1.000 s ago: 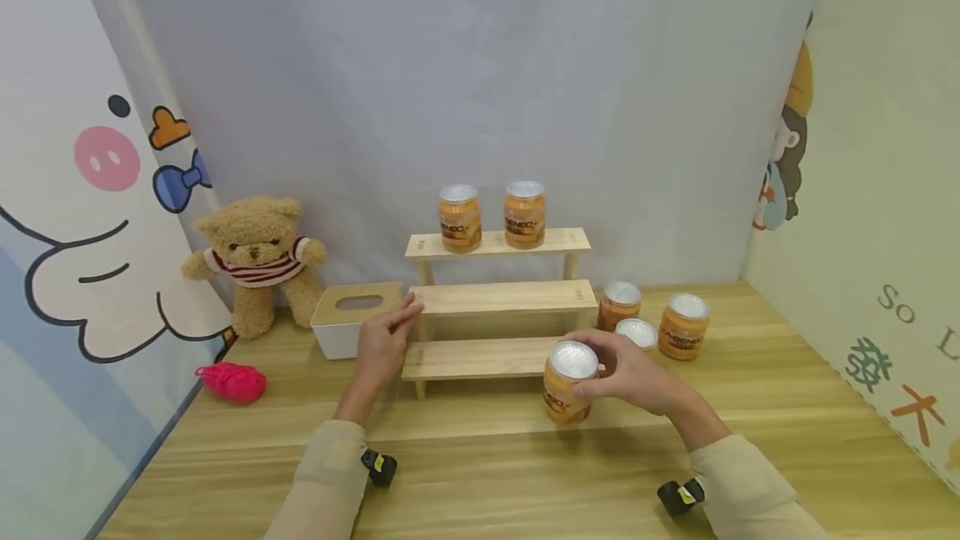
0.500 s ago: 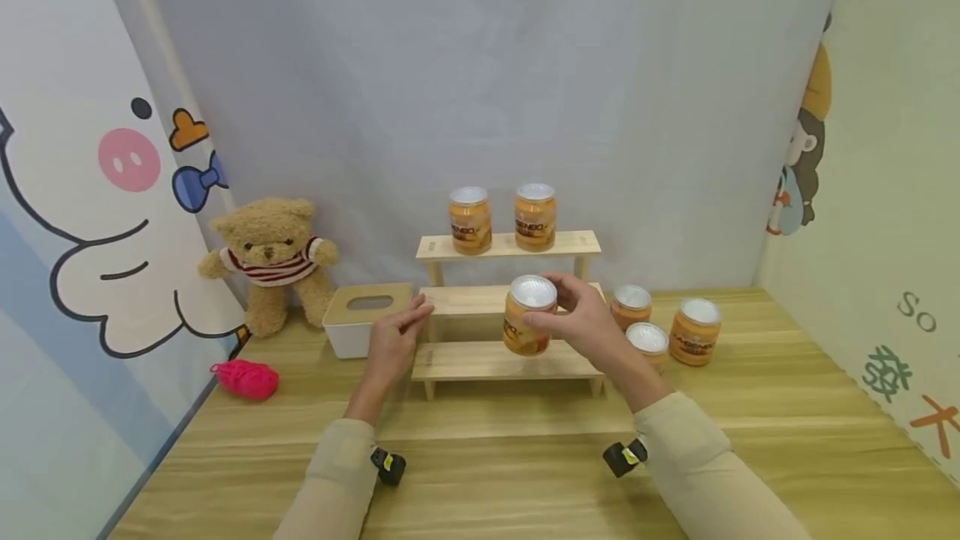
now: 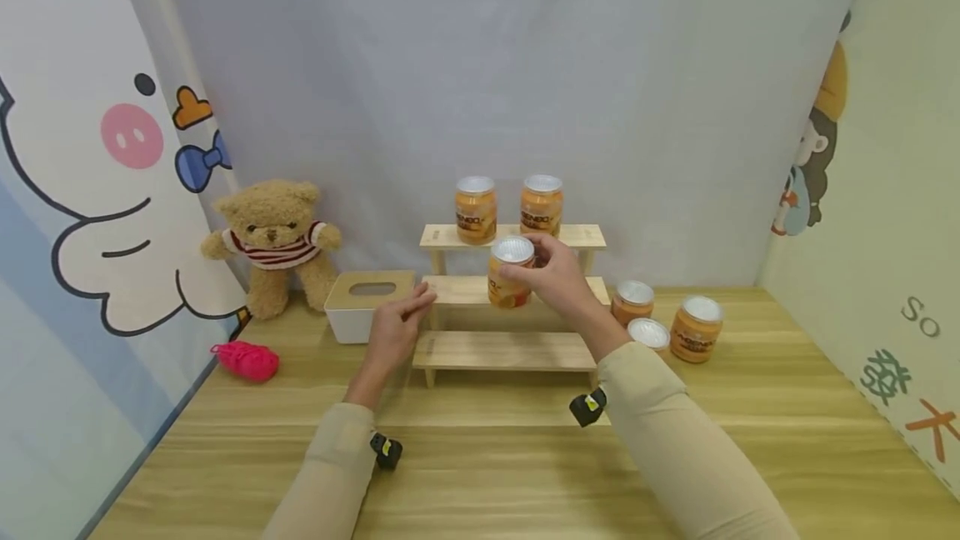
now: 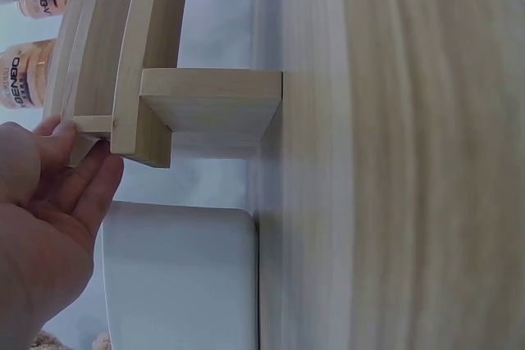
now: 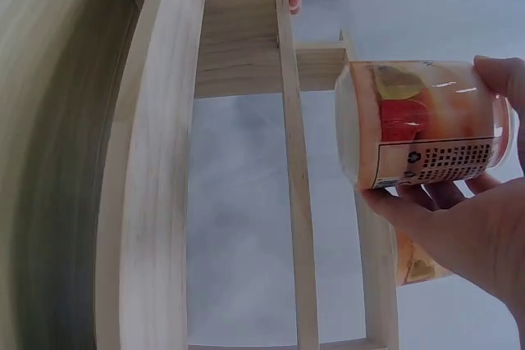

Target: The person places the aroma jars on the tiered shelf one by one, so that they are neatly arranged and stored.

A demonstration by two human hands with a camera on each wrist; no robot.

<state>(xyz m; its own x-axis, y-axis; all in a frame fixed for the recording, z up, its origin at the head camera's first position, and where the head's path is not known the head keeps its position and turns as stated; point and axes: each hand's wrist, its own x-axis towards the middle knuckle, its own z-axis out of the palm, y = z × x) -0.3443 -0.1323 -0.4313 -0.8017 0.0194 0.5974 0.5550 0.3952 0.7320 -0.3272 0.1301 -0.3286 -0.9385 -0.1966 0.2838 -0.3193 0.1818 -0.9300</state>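
My right hand (image 3: 558, 277) grips an orange-labelled can (image 3: 510, 280) with a silver lid, fingers and thumb round its upper side. The can is upright, just above the middle tier of a three-tier wooden display stand (image 3: 506, 350). In the right wrist view a gap shows between the can (image 5: 426, 125) and the boards. My left hand (image 3: 395, 325) holds the left end of the middle tier; in the left wrist view thumb and fingers (image 4: 94, 190) pinch that board end. Two matching cans (image 3: 476, 211) stand on the top tier.
Several more cans (image 3: 697, 330) stand on the table right of the stand. To the left are a white tissue box (image 3: 348, 325) with a wooden lid, a teddy bear (image 3: 272, 248) and a pink yarn ball (image 3: 247, 361). A grey curtain (image 3: 480, 65) hangs behind.
My right hand has lifted the can from in front of the bottom tier, up and leftward to above the middle tier. The left hand stays at the stand's left end.
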